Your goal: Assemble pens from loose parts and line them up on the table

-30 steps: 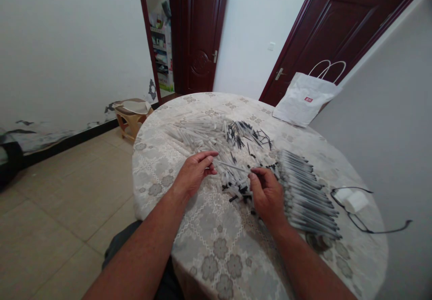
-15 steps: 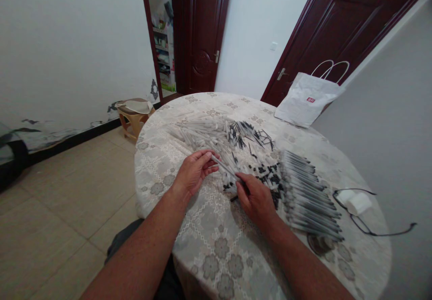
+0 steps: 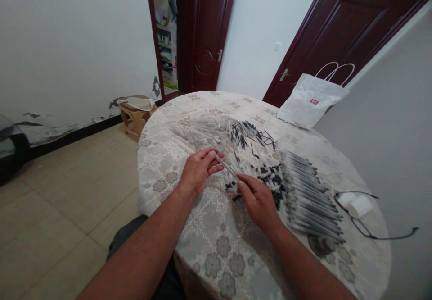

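Between my two hands runs a slim translucent pen (image 3: pixel 227 167), slanting down to the right above the table. My left hand (image 3: pixel 200 169) pinches its upper end between thumb and fingers. The fingers of my right hand (image 3: pixel 257 197) close on its lower end and hide the tip. Beneath and beyond the hands lie a heap of clear pen barrels (image 3: pixel 202 131), a bunch of dark thin refills (image 3: pixel 248 133) and scattered small black caps (image 3: pixel 275 180). Right of my right hand, pens with dark cores (image 3: pixel 312 196) lie side by side in a stacked row.
A patterned cloth covers the round table (image 3: pixel 216 246). Eyeglasses (image 3: pixel 367 234) and a white item (image 3: pixel 359 205) lie at the right. A white paper bag (image 3: pixel 310 99) stands at the back right edge. Left of the table is a wooden stool (image 3: pixel 135 120).
The whole view has shifted slightly to the right. Both hands keep their hold on the pen in nearly the same pose.
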A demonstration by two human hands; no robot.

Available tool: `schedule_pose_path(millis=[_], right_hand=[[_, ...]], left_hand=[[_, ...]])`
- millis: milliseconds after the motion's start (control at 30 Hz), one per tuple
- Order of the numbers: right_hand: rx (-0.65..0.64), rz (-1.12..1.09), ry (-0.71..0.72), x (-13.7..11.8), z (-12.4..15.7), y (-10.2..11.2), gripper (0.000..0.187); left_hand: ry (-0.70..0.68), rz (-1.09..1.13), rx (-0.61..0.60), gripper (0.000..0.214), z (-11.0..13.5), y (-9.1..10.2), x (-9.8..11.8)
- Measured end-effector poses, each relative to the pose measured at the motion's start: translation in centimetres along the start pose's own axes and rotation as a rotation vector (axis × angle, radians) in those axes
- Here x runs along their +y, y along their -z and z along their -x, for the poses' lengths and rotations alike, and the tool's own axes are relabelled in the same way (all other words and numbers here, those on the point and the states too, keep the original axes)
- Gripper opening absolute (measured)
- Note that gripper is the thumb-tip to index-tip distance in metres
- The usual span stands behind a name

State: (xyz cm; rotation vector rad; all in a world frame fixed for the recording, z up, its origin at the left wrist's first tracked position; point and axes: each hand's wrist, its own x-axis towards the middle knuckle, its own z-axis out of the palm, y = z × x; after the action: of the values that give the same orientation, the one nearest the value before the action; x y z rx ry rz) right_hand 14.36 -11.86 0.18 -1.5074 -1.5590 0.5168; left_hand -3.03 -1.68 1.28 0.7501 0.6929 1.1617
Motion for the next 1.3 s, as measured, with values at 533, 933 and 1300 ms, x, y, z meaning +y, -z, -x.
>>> schedule_pose_path(millis=[533, 933, 1300], right_hand=[[-0.126, 0.204, 0.146, -0.8, -1.5, 2.2, 0.020], [-0.083, 0.838, -0.003, 0.4, -1.1, 15.7, 0.019], [-0.168, 1.053, -0.362, 4.1, 0.4, 18.8, 0.027]], left_hand=[[0.050, -0.495, -0.303, 0.037, 0.9, -0.7, -0.2], [0.055, -0.744, -0.315, 0.040, 0.6, -0.7, 0.1], [-0.017, -0.843, -0.185, 0.037, 0.1, -0.6, -0.1]])
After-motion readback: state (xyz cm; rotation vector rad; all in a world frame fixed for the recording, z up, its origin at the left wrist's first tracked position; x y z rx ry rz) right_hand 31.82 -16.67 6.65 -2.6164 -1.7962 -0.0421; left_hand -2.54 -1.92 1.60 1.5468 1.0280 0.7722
